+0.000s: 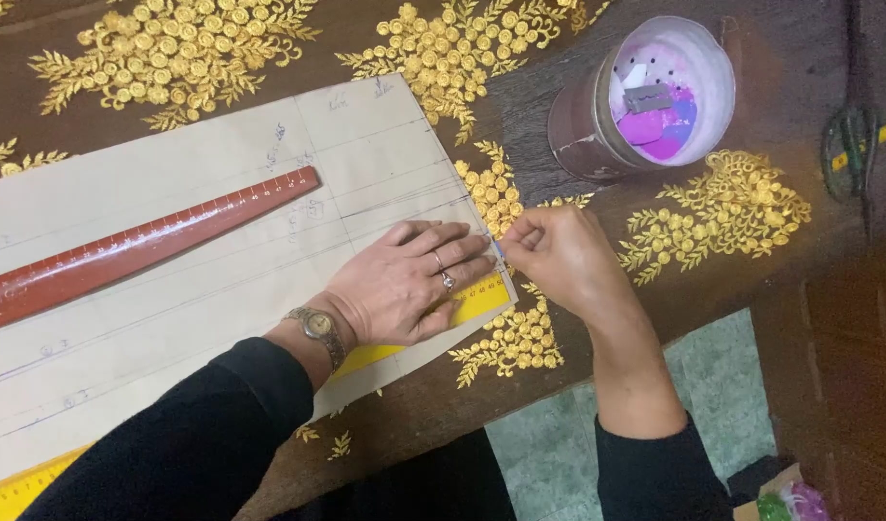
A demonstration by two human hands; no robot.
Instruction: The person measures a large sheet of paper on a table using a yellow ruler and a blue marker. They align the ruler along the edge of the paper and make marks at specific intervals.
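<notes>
My left hand point(411, 280) lies flat with fingers spread on a beige paper pattern point(221, 241), pressing it onto dark brown fabric point(809, 87) embroidered with gold flowers. Rings and a wristwatch show on that hand. My right hand point(558, 253) is pinched shut on a small blue piece of chalk point(498, 248), its tip at the pattern's right edge, just beside my left fingertips. A yellow ruler point(481, 301) pokes out from under the pattern below my left hand.
A long red-brown ruler point(134, 249) lies diagonally on the pattern at the left. A round container point(655, 92) holding purple and pink chalk pieces stands at the upper right. Dark scissors and a yellow tape measure point(853, 145) lie at the far right. Green floor point(713, 386) shows below the table edge.
</notes>
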